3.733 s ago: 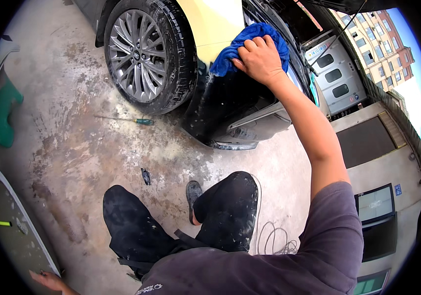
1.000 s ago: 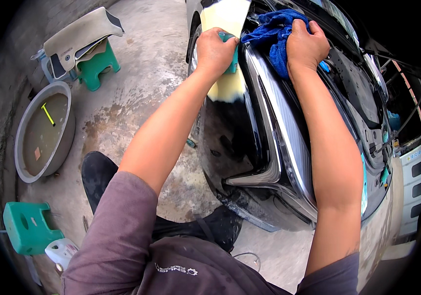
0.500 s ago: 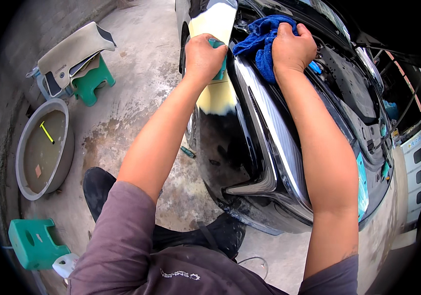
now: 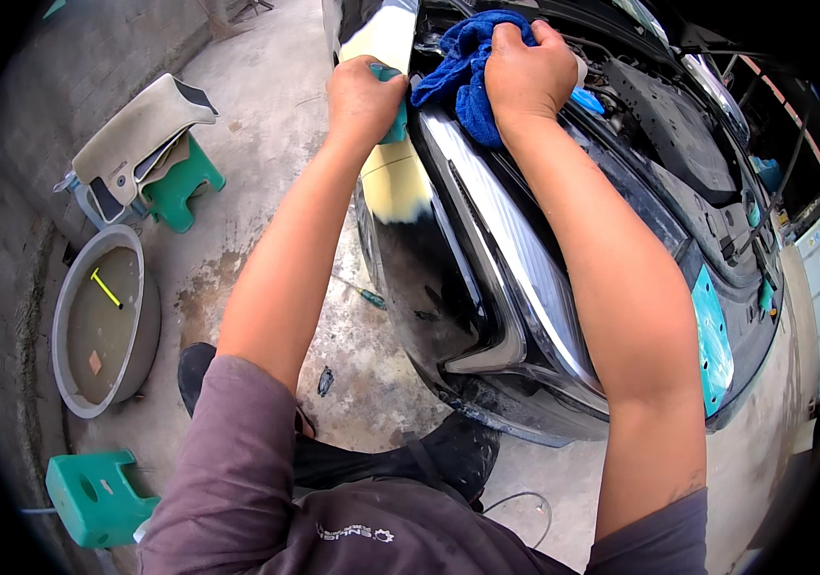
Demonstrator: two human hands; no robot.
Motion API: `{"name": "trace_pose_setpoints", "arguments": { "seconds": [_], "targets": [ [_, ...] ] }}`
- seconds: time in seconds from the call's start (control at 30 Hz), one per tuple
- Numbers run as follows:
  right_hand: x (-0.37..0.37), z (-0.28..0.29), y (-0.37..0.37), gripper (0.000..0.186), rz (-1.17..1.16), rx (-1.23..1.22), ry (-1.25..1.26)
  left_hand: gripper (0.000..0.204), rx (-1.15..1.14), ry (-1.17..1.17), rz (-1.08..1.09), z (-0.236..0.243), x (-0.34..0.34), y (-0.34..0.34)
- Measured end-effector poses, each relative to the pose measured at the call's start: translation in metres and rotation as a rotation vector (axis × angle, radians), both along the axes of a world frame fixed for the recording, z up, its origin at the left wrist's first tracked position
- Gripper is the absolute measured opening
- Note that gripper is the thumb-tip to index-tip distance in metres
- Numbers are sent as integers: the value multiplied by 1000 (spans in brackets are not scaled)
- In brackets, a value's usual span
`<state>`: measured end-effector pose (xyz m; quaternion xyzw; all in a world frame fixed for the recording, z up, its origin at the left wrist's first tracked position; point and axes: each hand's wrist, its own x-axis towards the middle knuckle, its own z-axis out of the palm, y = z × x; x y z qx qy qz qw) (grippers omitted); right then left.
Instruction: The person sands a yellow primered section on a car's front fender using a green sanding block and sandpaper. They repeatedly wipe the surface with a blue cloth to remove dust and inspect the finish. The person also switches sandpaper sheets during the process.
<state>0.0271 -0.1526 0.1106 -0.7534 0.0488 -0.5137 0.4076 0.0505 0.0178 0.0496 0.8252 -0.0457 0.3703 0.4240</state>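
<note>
My left hand [image 4: 365, 99] is closed round a flat teal block [image 4: 393, 103], pressed to the pale yellow patch [image 4: 395, 187] on the black car's front fender. Part of the block is hidden under the fingers. Just right of it, my right hand [image 4: 531, 72] grips a bunched blue cloth [image 4: 475, 72] over the inner end of the headlight [image 4: 486, 211]. The cloth hangs in folds at the edge of the engine bay.
A grey basin [image 4: 57, 335] of murky water holds a yellow-handled tool [image 4: 106, 287]. Green stools [image 4: 93, 494] stand at left, one under a beige panel [image 4: 137, 129]. A small green object [image 4: 371, 299] lies on the concrete floor. The engine bay [image 4: 669, 144] is open at right.
The view has shifted, so car and hands sit further up and left. My left hand with the teal block is slightly further up the yellow patch. The right hand still grips the cloth.
</note>
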Motion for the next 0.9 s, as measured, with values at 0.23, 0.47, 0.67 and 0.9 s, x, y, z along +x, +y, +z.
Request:
{"name": "trace_pose_setpoints", "arguments": {
  "seconds": [0.23,0.47,0.67,0.9],
  "targets": [
    [-4,0,7,49,34,40,-19,35,219,-35,-23,35,25,4],
    [-14,1,1,48,35,47,-13,38,278,21,73,40,28,-10],
    [-11,-1,1,49,100,97,-19,37,331,-89,107,48,69,-9],
    [-18,1,-1,42,137,85,11,36,328,-154,135,55,79,-17]
  ]
}}
